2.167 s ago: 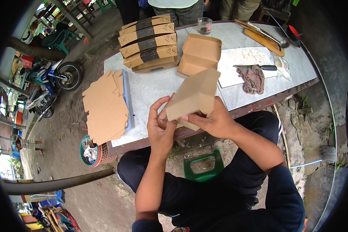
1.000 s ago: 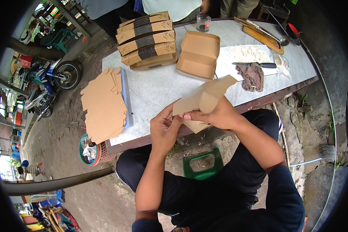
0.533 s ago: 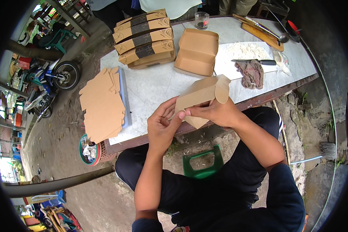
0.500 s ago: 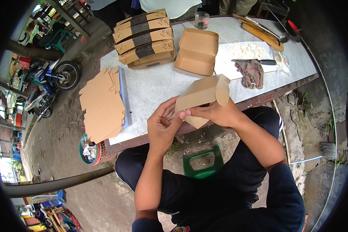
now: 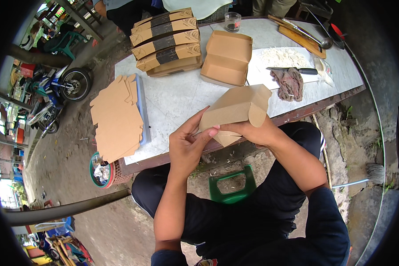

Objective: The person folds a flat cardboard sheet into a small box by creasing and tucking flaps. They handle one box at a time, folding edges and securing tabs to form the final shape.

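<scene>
A partly folded brown cardboard box (image 5: 236, 105) is held above the near edge of the table, with a rounded flap sticking out at its right. My left hand (image 5: 188, 141) grips its near left corner between thumb and fingers. At the right, my right hand (image 5: 257, 132) holds the same box from below, its thumb meeting my left thumb at the near edge; most of its fingers are hidden. Flat unfolded box blanks (image 5: 117, 119) lie piled at the left. Beyond my hands stands an opened cardboard box (image 5: 227, 57), beside a stack of folded boxes (image 5: 168, 42).
On the white table (image 5: 164, 99) are a glass (image 5: 232, 22), a knife (image 5: 297, 70), a crumpled rag (image 5: 289, 84) and a board with white shreds (image 5: 286, 56). A waste basket (image 5: 103, 173) stands at the left, a green stool (image 5: 231, 185) below. People sit across the table.
The box in my hands has shifted slightly right and tilted a little, its upper panel facing me more. Both hands keep their hold. Across the table, a person's arm has come into view.
</scene>
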`<act>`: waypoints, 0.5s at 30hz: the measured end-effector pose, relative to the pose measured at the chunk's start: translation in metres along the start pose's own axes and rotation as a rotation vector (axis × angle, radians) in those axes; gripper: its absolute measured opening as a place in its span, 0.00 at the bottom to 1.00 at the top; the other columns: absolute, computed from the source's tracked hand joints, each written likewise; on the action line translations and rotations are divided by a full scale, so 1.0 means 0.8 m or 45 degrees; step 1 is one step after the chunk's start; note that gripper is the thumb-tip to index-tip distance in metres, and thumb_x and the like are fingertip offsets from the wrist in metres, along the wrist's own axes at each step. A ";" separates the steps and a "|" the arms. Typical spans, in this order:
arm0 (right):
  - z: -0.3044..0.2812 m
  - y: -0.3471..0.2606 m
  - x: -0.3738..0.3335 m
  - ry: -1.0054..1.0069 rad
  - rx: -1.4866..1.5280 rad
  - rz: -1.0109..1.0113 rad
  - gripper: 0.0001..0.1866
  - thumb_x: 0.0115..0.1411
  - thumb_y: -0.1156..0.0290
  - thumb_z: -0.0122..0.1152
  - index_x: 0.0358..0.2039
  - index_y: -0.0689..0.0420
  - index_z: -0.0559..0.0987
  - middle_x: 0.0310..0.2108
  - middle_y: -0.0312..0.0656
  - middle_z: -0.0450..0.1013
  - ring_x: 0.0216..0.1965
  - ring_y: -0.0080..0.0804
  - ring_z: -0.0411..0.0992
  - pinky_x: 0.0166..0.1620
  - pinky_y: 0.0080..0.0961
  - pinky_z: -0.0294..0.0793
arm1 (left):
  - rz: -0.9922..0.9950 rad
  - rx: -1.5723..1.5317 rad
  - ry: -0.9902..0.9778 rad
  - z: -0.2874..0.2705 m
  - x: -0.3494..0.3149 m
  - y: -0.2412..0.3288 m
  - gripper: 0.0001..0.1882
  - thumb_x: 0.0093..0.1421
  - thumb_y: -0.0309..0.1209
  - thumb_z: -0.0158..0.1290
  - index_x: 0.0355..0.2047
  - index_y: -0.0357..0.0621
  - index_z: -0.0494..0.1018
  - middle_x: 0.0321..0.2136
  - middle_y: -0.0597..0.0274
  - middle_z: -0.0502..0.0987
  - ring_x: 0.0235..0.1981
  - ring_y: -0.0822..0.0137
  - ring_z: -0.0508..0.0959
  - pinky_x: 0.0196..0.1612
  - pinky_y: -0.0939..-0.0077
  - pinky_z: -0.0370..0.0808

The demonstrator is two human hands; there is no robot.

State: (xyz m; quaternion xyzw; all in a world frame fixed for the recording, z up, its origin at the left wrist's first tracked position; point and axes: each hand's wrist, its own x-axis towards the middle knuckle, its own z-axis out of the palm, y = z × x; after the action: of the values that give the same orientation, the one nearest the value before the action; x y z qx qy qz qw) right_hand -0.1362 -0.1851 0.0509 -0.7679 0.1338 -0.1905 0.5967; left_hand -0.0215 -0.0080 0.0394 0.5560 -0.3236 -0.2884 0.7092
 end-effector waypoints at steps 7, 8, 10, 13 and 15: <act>-0.005 -0.033 0.007 -0.066 0.429 0.255 0.21 0.58 0.73 0.80 0.49 0.62 0.81 0.44 0.39 0.83 0.46 0.27 0.81 0.48 0.30 0.83 | -0.005 0.127 0.086 -0.013 -0.002 0.003 0.25 0.66 0.18 0.63 0.63 0.30 0.74 0.58 0.42 0.81 0.55 0.67 0.81 0.57 0.74 0.82; -0.003 -0.033 0.008 -0.068 0.423 0.254 0.21 0.58 0.73 0.80 0.50 0.62 0.81 0.44 0.40 0.83 0.46 0.27 0.81 0.48 0.29 0.83 | -0.013 0.128 0.083 -0.015 -0.003 0.001 0.26 0.66 0.17 0.63 0.64 0.30 0.74 0.58 0.42 0.80 0.56 0.66 0.81 0.57 0.74 0.82; -0.001 -0.034 0.009 -0.069 0.413 0.246 0.22 0.58 0.73 0.81 0.50 0.63 0.81 0.44 0.40 0.83 0.46 0.26 0.81 0.49 0.27 0.83 | 0.045 0.072 0.079 -0.014 -0.003 0.002 0.26 0.65 0.17 0.63 0.63 0.29 0.74 0.58 0.42 0.80 0.58 0.64 0.80 0.58 0.73 0.82; 0.008 -0.024 0.008 -0.019 0.281 0.088 0.21 0.59 0.71 0.80 0.50 0.63 0.82 0.44 0.40 0.83 0.46 0.26 0.82 0.49 0.27 0.83 | 0.140 -0.044 0.093 -0.004 -0.002 0.001 0.26 0.63 0.15 0.64 0.62 0.27 0.73 0.59 0.41 0.79 0.61 0.61 0.78 0.60 0.70 0.82; 0.010 -0.018 0.008 -0.056 0.305 0.073 0.21 0.60 0.71 0.80 0.50 0.63 0.82 0.44 0.40 0.83 0.46 0.27 0.81 0.49 0.28 0.83 | 0.073 -0.033 0.124 -0.002 0.000 -0.001 0.26 0.62 0.14 0.65 0.61 0.26 0.73 0.58 0.40 0.79 0.63 0.58 0.77 0.62 0.67 0.82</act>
State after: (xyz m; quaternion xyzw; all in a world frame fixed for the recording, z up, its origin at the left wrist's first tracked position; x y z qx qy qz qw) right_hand -0.1273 -0.1776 0.0641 -0.6909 0.1188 -0.1712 0.6923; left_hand -0.0201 -0.0070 0.0380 0.5507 -0.3009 -0.2447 0.7391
